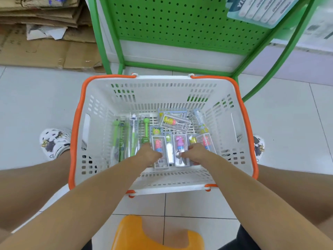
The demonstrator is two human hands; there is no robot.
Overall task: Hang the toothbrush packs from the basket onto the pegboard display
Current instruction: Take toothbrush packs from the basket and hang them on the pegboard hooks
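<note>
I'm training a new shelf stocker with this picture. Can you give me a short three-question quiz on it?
1. True or false: both hands are down in the basket.
2. What colour is the pegboard?
3. Which pack lies under the left hand: A, the red-figure pack, or B, the yellow-figure pack?

Key: 1 true; the right hand is there too. 2 green. 3 A.
</note>
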